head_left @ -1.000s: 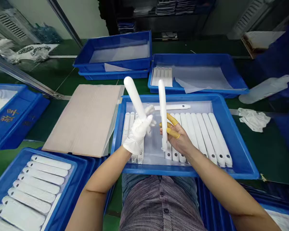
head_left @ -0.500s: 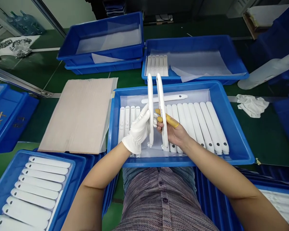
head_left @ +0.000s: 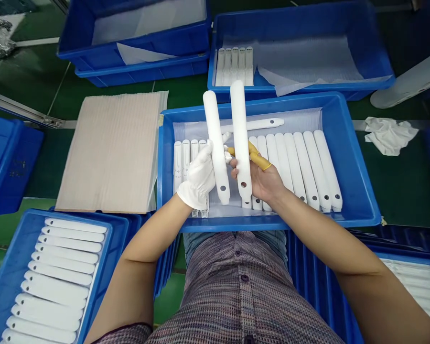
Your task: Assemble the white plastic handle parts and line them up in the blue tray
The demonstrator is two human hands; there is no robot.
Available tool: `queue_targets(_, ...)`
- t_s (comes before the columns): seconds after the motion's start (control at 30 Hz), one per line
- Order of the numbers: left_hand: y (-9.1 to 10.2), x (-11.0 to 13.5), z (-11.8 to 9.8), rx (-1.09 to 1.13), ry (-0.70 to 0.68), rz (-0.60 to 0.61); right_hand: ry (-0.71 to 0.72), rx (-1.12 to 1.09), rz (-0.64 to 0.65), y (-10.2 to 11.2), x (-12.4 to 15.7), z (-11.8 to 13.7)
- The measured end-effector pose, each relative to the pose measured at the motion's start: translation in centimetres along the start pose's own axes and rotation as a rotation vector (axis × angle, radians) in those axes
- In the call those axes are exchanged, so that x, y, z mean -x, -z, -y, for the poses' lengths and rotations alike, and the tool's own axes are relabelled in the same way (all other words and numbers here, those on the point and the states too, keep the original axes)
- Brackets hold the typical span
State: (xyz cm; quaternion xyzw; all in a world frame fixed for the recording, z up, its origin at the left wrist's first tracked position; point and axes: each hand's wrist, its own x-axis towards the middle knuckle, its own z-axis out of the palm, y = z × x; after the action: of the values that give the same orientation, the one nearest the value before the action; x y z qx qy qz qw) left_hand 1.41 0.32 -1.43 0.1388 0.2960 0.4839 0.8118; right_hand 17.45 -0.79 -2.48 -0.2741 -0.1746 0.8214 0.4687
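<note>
My left hand (head_left: 199, 174), in a white glove, is closed around a long white plastic handle-like piece (head_left: 217, 148) with a dark hole near its lower end. Yellow finger covers are on my right hand (head_left: 263, 177), which grips a second white piece (head_left: 240, 141) of the same kind. Both pieces are held up side by side, broad smooth faces toward me, above a blue tray (head_left: 358, 191). In that tray, smooth white pieces (head_left: 297, 167) lie in a row on the right, and slimmer-looking ones (head_left: 178, 165) on the left. One more piece (head_left: 265, 124) lies crosswise behind.
Left of the tray is a stack of pale foam sheets (head_left: 109, 153). Behind stand blue bins (head_left: 143, 43) and another blue tray (head_left: 308, 91) with several white pieces. A white cloth (head_left: 390, 136) and a whitish bottle (head_left: 408, 79) are at the right. A filled tray (head_left: 105, 258) sits lower left.
Both held pieces have been turned from their narrow edges to their broad faces, holes now showing. The camera view has shifted, so the bins behind appear higher in the picture.
</note>
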Motion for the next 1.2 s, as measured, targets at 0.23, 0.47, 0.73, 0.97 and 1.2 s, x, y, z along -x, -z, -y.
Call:
queue_targets(0.23,0.0,-0.3,0.0,-0.039,-0.085,-0.070,0.025,0.022,0.062,0.6,-0.1,-0.1)
queue_targets(0.47,-0.4,-0.3,-0.1,-0.076,-0.077,-0.118,0.059,0.143,0.047,1.0,-0.1,-0.3)
queue_targets(0.73,0.0,-0.5,0.6,-0.105,-0.104,-0.105,0.168,0.462,0.039,0.8,0.7,-1.0)
queue_targets(0.97,-0.2,0.3,0.6,-0.237,-0.276,0.013,0.374,0.778,0.066,1.3,0.9,-2.0)
queue_targets(1.2,0.6,0.6,0.1,-0.372,-0.247,0.180,0.869,1.323,-0.032,2.5,1.3,-3.0)
